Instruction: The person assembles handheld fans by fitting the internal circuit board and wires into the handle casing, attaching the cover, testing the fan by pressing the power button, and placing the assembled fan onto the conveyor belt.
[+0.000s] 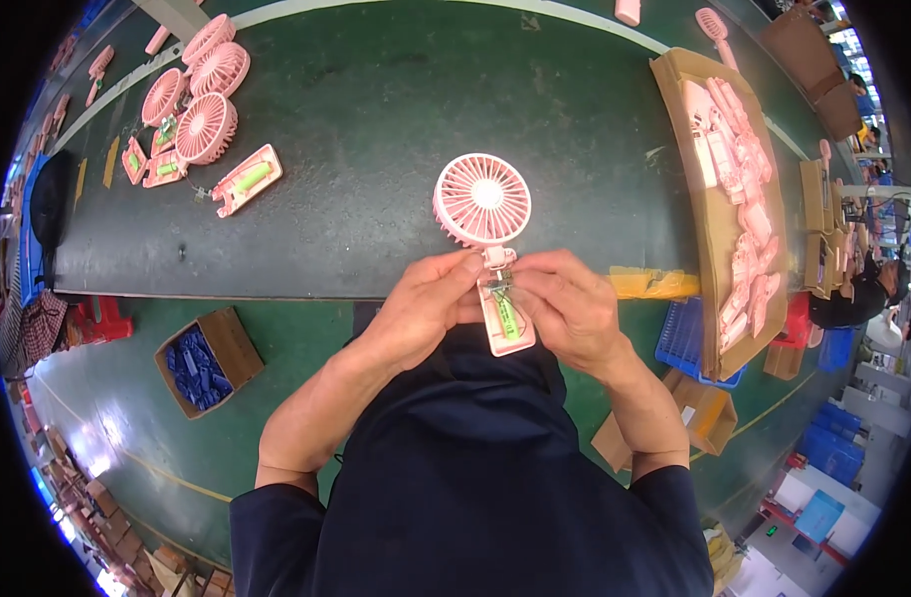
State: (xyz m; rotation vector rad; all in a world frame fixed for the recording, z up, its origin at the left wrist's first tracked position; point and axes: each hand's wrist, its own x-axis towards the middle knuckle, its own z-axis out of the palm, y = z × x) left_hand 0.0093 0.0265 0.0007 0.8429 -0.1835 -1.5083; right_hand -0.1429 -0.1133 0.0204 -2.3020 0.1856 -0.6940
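My left fingers: clamped on pink plastic round-headed fan
My right fingers: at its neck, can't tell if pinching
Dark green counter: before me

Pink handheld fan is spanning the near edge of the dark bench; its round ribbed head is pointing outward; its open handle shell is extending nearer, exposing a green cylinder and thin wiring.

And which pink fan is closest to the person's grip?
The lone pink fan at the picture's centre; the clustered fans lie farther away, at upper left.
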